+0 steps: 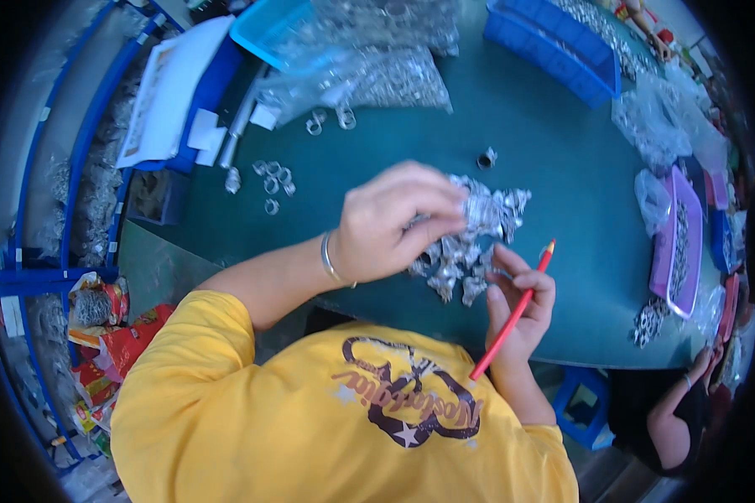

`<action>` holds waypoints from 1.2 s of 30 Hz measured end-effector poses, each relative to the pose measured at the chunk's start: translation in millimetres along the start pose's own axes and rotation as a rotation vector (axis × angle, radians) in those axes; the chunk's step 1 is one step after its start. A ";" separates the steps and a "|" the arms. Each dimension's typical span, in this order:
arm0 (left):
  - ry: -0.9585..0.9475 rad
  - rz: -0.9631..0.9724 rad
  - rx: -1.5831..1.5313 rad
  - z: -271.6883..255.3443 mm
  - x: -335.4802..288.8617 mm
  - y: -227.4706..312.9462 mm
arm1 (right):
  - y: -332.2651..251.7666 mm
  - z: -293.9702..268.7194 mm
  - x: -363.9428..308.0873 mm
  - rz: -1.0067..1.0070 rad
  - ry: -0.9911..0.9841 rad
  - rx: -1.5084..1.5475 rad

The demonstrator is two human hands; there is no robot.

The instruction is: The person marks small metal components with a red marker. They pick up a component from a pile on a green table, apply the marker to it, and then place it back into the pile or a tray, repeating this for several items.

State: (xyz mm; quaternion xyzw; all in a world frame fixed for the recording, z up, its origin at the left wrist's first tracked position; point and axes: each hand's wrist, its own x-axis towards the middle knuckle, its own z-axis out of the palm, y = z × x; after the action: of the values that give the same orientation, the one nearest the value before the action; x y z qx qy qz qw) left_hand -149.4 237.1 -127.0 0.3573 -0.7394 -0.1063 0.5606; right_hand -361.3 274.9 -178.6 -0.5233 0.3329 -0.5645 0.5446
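A heap of small silvery metal castings lies on the green table in front of me. My left hand, with a bangle at its wrist, reaches over the heap. Its thumb and fingers are drawn together at the castings. Blur hides what they pinch. To the right of the heap, my right hand holds a red pencil slantwise, its tip pointing up and away from me. The fingertips of that hand are curled close to the nearest castings. One separate casting lies just beyond the heap.
Several metal rings lie at left, near a metal rod. Clear bags of metal parts and a light-blue tray stand at the far side. A blue bin is far right; a purple basket and another person's arm are at right.
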 end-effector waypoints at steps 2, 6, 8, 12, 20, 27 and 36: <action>0.167 0.273 0.264 -23.7 48.2 -11.8 | -4.8 -2.6 1.0 0.028 0.031 -0.034; 0.552 0.663 0.482 -76.7 143.3 -50.2 | -4.1 -6.9 -2.6 0.012 0.046 -0.141; 0.679 0.556 0.530 -90.0 181.6 -47.9 | -6.6 -4.7 -2.0 0.031 0.068 -0.143; 0.002 -0.001 0.964 -116.3 205.7 -104.4 | -4.4 -14.9 -3.5 0.035 0.105 -0.176; 0.107 0.644 0.476 -40.6 88.5 -46.7 | 2.7 -33.5 24.5 -0.010 0.114 -0.326; -0.279 -0.371 0.163 46.3 -9.5 -69.7 | 43.2 -17.2 121.0 -0.199 -0.054 -0.738; -0.129 -0.480 0.031 31.6 -21.1 -28.2 | 24.2 10.8 136.9 0.391 -0.115 -0.211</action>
State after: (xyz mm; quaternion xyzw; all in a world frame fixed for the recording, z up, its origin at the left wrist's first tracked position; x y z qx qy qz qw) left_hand -164.0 222.8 -169.7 0.5239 -0.6690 -0.2475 0.4655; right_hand -325.2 140.7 -167.7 -0.5341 0.4538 -0.3794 0.6040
